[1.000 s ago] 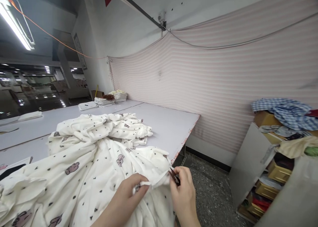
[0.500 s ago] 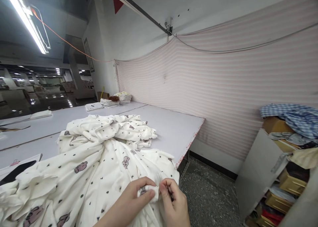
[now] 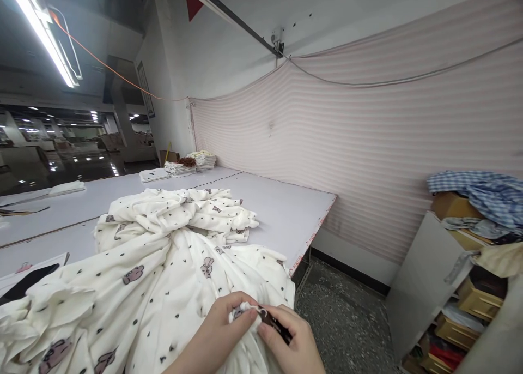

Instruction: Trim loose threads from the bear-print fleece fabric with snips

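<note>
A large white garment fabric [image 3: 155, 276] with animal prints and dark specks lies bunched over the near part of the table. At its front right edge, my left hand [image 3: 226, 322] pinches a small gathered piece of it between thumb and fingers. Just to the right, my right hand [image 3: 292, 333] is closed around a small dark tool [image 3: 278, 326] that looks like thread snips. The tool's tip points left and meets the gathered edge beside my left fingertips. My fingers cover part of the tool, so its blades are hard to make out.
The pale table [image 3: 281, 199] ends at the right above a speckled floor [image 3: 343, 303]. Stacks of folded cloth [image 3: 202, 160] stand at its far end. A cabinet with drawers [image 3: 461, 330] stands at right, with blue checked cloth [image 3: 482, 191] on top. Striped cloth [image 3: 347, 139] covers the wall.
The right hand has turned, and the dark tool, mostly hidden in the palm before, now points at the fabric edge. The left hand keeps its pinch nearly in place.
</note>
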A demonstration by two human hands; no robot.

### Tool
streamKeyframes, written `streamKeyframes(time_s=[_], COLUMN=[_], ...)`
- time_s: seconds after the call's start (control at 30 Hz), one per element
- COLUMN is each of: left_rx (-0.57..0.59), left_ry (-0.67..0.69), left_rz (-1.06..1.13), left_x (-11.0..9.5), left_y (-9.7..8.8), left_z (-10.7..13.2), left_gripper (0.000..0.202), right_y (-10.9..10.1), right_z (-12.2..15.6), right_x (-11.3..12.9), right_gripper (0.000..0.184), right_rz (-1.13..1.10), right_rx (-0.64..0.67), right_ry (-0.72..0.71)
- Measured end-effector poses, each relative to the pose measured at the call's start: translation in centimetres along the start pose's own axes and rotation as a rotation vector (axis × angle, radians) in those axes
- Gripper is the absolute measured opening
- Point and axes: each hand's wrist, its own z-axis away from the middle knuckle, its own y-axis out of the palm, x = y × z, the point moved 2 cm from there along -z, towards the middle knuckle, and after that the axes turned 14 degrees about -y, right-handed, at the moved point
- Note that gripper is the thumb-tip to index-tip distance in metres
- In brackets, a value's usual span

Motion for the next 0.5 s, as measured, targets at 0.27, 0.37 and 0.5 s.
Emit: streamKeyframes(time_s=[0.27,0.37,0.5], left_rx=[-0.052,-0.268,-0.428], left_ry=[0.229,0.223,0.140], left_rz=[-0.083,0.169,0.644], left_x=[0.0,-0.1,-1.1], left_y=[-0.2,-3.9,-10.7], left_z=[-0.3,-0.4,-1.1], left_gripper=[0.023,0.026,0.044], right_y=[-0.5,-2.3,-3.2], right_z=[0.5,2.2,3.6], right_x=[-1.5,-4.5,-8.2], right_gripper=[0.028,0.034,0.047], right_rz=[-0.146,0.014,0.155], right_rx=[-0.106,-0.303,-0.328], right_ry=[0.129,0.242,0.420])
